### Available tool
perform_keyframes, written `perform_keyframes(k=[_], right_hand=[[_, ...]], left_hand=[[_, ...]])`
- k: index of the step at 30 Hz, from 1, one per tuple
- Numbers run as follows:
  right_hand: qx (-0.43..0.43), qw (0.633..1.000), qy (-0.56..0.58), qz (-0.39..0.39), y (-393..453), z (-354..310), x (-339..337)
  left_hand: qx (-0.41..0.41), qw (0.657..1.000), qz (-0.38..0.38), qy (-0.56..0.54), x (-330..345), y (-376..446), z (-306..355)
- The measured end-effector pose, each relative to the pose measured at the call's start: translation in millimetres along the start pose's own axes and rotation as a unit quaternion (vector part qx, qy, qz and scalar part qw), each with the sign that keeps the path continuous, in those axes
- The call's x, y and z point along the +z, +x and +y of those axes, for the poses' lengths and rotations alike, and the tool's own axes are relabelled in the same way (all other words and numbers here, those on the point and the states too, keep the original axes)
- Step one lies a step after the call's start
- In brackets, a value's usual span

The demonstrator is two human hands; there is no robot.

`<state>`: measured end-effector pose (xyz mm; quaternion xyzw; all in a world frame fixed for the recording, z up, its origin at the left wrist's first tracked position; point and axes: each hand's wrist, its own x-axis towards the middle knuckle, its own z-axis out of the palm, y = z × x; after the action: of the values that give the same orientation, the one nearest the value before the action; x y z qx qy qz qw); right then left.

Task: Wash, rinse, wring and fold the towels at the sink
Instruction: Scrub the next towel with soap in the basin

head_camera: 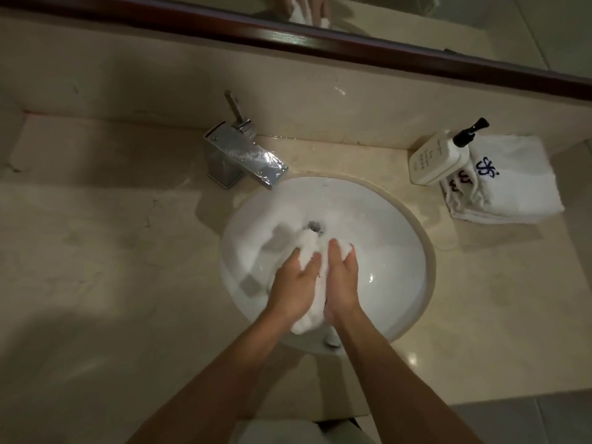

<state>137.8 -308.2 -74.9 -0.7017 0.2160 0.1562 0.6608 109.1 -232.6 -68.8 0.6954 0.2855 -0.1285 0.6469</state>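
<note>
White wet towel sits bunched up in the round sink, squeezed between two hands. Left hand wraps its fingers around the towel's left side. Right hand curls around its right side. Above the sink, at 11 o'clock, is a shiny faucet. On the beige stone desk, at 2 o'clock, a soap pump bottle stands just beside a stack of folded towels. A mirror hangs at 12 o'clock.

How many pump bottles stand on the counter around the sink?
1. The pump bottle stands at the counter's back right, beside the folded towels, right of the sink. None looks hidden.
</note>
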Motion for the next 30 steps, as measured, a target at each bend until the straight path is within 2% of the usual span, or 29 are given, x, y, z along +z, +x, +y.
perform_keyframes(k=[2,4,6,7,8,10,12,13,15,18,20,22,24,27,28,30], right_hand=[[0.021,0.999,-0.019,-0.040,-9.6,13.3,7.6],[-0.031,0.994,-0.085,-0.053,-14.7,10.1,15.4],[-0.077,0.991,-0.110,0.028,5.6,3.9,16.2],[-0.054,0.993,-0.084,0.067,17.9,-1.2,15.7],[-0.013,0.996,-0.046,0.072,25.9,-4.8,17.3],[0.026,0.999,-0.028,0.016,25.0,1.3,22.2],[-0.011,0.994,-0.082,-0.065,13.1,10.9,28.2],[-0.038,0.991,-0.100,-0.076,13.4,14.6,27.4],[-0.030,0.994,-0.096,-0.048,29.9,6.2,23.6],[0.053,0.998,-0.043,0.000,50.9,-12.1,17.9],[0.020,0.999,-0.028,-0.025,39.4,-21.5,18.5],[-0.061,0.991,-0.070,-0.095,20.7,-24.2,21.5],[-0.095,0.983,-0.110,-0.110,26.1,-24.6,19.3],[-0.032,0.996,-0.076,-0.045,63.8,-41.9,14.3],[-0.003,0.997,-0.059,-0.041,69.8,-46.1,13.7],[0.001,0.996,-0.052,-0.075,61.7,-47.2,15.4]], left_hand=[[-0.031,0.997,0.070,-0.021,-11.2,17.6,-3.4],[-0.058,0.990,0.122,-0.033,-15.9,22.0,-2.1],[-0.039,0.994,0.102,-0.014,-6.8,9.4,4.7],[-0.011,0.997,0.076,-0.001,-2.3,1.8,9.8],[0.015,0.998,0.063,0.015,1.5,-3.5,15.3],[0.009,0.992,0.119,0.042,-6.1,8.1,20.7],[-0.055,0.987,0.152,0.012,-17.2,24.5,24.5],[-0.075,0.986,0.149,0.005,-17.0,24.4,22.9],[-0.041,0.991,0.114,0.052,-5.2,8.4,24.2],[-0.001,0.989,0.087,0.122,11.7,-3.6,33.5],[-0.039,0.987,0.115,0.107,4.4,12.4,41.5],[-0.076,0.987,0.131,0.050,-4.6,26.8,44.3],[-0.056,0.990,0.112,0.065,0.2,16.6,43.0],[0.017,0.984,0.072,0.161,18.2,-7.5,49.1],[0.020,0.984,0.074,0.163,21.4,-7.4,53.3],[-0.016,0.985,0.126,0.117,14.8,6.8,63.3]])
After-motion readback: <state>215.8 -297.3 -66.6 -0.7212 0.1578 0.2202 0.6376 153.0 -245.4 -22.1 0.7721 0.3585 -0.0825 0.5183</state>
